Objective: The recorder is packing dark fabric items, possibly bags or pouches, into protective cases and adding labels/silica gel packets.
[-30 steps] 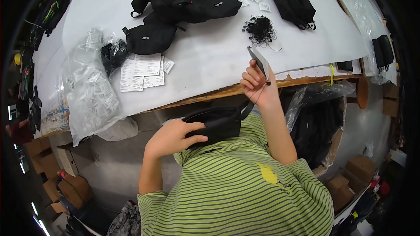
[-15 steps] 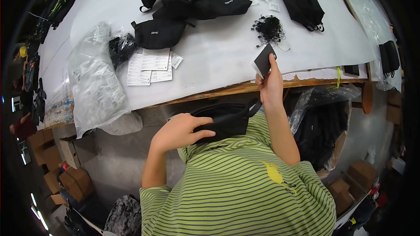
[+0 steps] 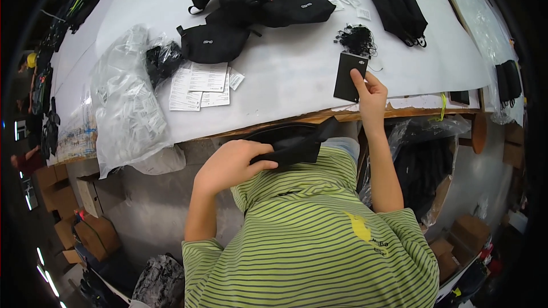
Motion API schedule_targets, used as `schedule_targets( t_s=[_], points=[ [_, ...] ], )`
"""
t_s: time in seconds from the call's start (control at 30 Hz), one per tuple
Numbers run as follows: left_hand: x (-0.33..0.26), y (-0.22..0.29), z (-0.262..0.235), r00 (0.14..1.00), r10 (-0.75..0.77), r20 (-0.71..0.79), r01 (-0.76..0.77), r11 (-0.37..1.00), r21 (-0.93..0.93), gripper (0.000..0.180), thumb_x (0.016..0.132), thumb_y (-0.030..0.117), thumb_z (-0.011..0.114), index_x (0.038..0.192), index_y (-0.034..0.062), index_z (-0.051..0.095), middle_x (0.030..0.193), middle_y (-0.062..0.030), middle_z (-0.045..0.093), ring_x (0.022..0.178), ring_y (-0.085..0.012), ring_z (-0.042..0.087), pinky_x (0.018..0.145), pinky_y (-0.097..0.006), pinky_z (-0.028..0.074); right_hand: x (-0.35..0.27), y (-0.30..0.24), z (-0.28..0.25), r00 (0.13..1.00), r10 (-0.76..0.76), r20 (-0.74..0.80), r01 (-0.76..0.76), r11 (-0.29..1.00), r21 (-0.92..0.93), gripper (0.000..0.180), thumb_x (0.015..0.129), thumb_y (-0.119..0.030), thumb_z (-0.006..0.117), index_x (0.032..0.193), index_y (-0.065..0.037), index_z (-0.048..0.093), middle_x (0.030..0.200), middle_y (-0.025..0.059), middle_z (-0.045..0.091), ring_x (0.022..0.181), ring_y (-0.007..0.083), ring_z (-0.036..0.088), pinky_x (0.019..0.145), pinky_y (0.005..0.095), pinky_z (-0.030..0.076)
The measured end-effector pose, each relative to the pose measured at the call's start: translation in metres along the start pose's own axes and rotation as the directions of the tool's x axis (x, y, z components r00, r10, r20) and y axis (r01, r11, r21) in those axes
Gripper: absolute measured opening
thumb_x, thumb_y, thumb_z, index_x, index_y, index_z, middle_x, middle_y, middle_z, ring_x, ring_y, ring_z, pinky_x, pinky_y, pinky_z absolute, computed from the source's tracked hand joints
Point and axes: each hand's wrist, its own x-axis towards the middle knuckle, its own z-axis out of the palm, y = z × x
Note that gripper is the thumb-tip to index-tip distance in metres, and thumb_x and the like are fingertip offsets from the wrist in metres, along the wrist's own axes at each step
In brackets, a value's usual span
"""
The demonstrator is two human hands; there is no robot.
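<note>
With thumb and fingers my left hand [image 3: 237, 162] grips the edge of a black fabric pouch [image 3: 297, 149], held against my body below the table edge. Between thumb and fingers of my right hand [image 3: 370, 92] is a flat black card [image 3: 346, 77], raised over the table's front edge with its dark face up. Just beyond the card lies a tangled heap of black strings [image 3: 357, 41]. A black waist bag [image 3: 211, 43] rests on the table to the left, near a pile of larger black bags [image 3: 274, 5].
White printed sheets [image 3: 208, 77] lie beside a clear plastic bag [image 3: 128, 105] on the white table [image 3: 285, 68]. Small white labels [image 3: 363, 13] and folded black pouches [image 3: 398, 12] sit farther back. A plastic-lined box of black goods [image 3: 419, 162] stands below, right; cartons [image 3: 98, 236] are at left.
My right hand has moved slightly right, and the card has turned from edge-tilted to face-up. The pouch in my left hand has tipped and shifted a little.
</note>
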Motion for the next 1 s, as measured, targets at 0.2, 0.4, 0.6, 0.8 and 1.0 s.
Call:
schedule_targets(
  t_s=[0.2,0.4,0.6,0.8,1.0],
  points=[
    [0.012,0.011,0.005,0.989,0.111,-0.098,-0.102,0.990,0.098,0.021,0.075,0.019,0.068,0.088,0.0041,0.062,0.095,-0.0099,0.055,0.086,-0.0290,0.056,0.070,-0.036,0.046,-0.036,-0.067,0.026,0.764,0.155,0.626,0.181,0.880,-0.439,0.023,0.074,-0.014,0.073,0.062,0.001,0.060,0.044,0.0013,0.036,0.045,0.0045,0.028,0.042,0.0246,0.023],
    [0.017,0.009,0.014,0.862,0.430,-0.269,-0.377,0.898,0.227,0.017,0.071,0.009,0.069,0.086,0.0073,0.062,0.099,-0.0070,0.057,0.094,-0.0239,0.057,0.092,-0.034,0.038,-0.053,-0.051,0.028,0.536,0.219,0.815,0.589,0.595,-0.547,0.038,0.079,-0.049,0.062,0.073,-0.012,0.070,0.054,0.0089,0.057,0.048,0.0268,0.051,0.048,0.0335,0.039],
    [0.020,-0.010,0.002,0.997,0.037,-0.064,-0.049,0.981,-0.190,0.016,0.077,0.016,0.067,0.088,0.0064,0.062,0.081,-0.0069,0.061,0.085,-0.0218,0.057,0.084,-0.031,0.040,-0.053,-0.062,0.016,0.409,0.358,0.840,0.403,0.755,-0.518,0.037,0.073,-0.045,0.069,0.082,-0.010,0.067,0.048,0.0054,0.046,0.045,0.0206,0.046,0.047,0.0302,0.034],
    [0.066,-0.102,-0.001,0.606,0.128,-0.785,0.209,0.927,0.312,0.025,0.078,0.020,0.066,0.097,0.0054,0.059,0.098,-0.0069,0.060,0.093,-0.0258,0.054,0.085,-0.036,0.037,-0.058,-0.058,0.011,0.454,0.204,0.867,0.497,0.750,-0.437,0.031,0.069,-0.038,0.075,0.074,-0.009,0.068,0.047,0.0045,0.049,0.042,0.0197,0.045,0.045,0.0281,0.033],
    [0.064,-0.122,-0.012,0.543,0.281,-0.791,0.196,0.874,0.445,0.014,0.076,0.015,0.067,0.086,0.0058,0.063,0.082,-0.0058,0.061,0.083,-0.0237,0.056,0.080,-0.036,0.038,-0.059,-0.058,0.007,0.491,0.031,0.870,0.677,0.615,-0.404,0.027,0.068,-0.037,0.075,0.068,-0.010,0.069,0.048,0.0050,0.052,0.044,0.0226,0.048,0.046,0.0303,0.037]
  ],
)
